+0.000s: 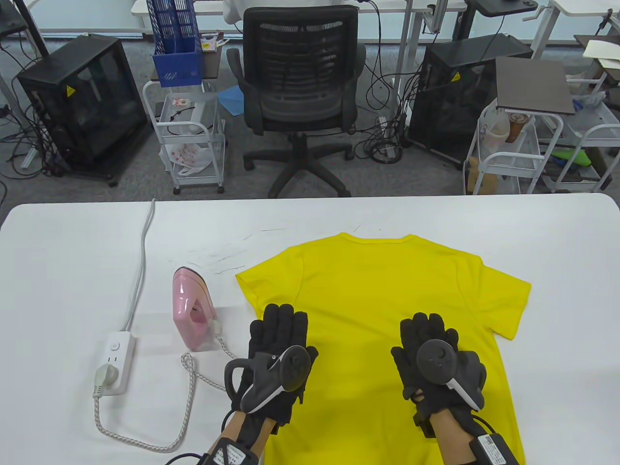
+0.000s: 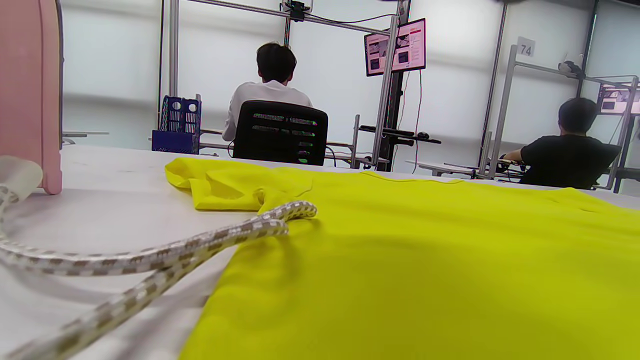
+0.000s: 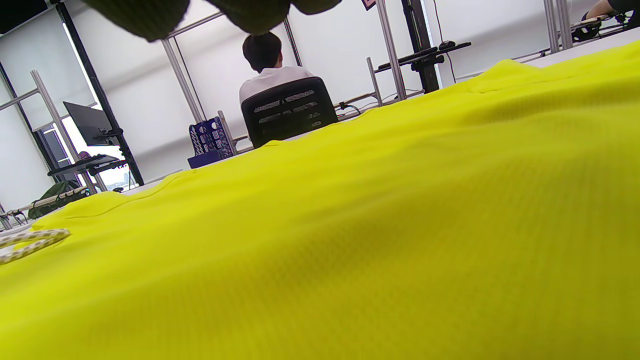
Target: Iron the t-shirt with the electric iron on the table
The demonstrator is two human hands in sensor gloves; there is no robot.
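A yellow t-shirt (image 1: 378, 295) lies spread flat on the white table (image 1: 72, 271), collar toward the far edge. It fills the left wrist view (image 2: 425, 260) and the right wrist view (image 3: 400, 225). My left hand (image 1: 276, 334) rests flat, fingers spread, on the shirt's left side. My right hand (image 1: 431, 339) rests flat on the shirt's right side. Neither hand holds anything. A pink electric iron (image 1: 193, 307) stands upright on its heel left of the shirt, close to my left hand; its edge shows in the left wrist view (image 2: 35, 90).
The iron's braided cord (image 1: 189, 387) loops across the table by my left wrist to a white power strip (image 1: 115, 361), whose cable (image 1: 140, 271) runs off the far edge. The cord (image 2: 200, 245) touches the shirt's left edge. A black office chair (image 1: 300, 97) stands behind the table.
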